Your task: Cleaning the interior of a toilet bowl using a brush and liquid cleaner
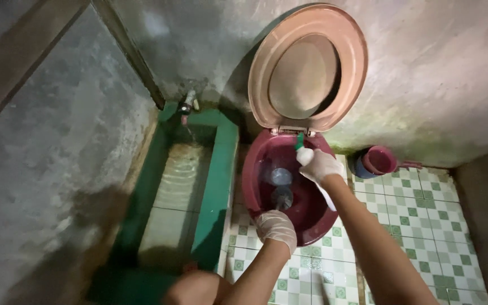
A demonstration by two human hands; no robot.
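Note:
A dark red toilet bowl (255, 181) stands against the wall, its pinkish seat and lid (307, 68) raised. My right hand (322, 166), in a white glove, holds a white squeeze bottle with a green nozzle (302, 151) tipped over the bowl's back rim. My left hand (277, 227), also gloved, grips a toilet brush whose head (282, 196) reaches down into the water at the bottom of the bowl.
A green-edged water trough (219, 169) full of water sits left of the toilet, with a tap (186, 106) running into it. A pink scoop (380, 160) rests in a blue bucket at the right. The floor has green and white tiles (425, 226). My knee (196, 288) shows below.

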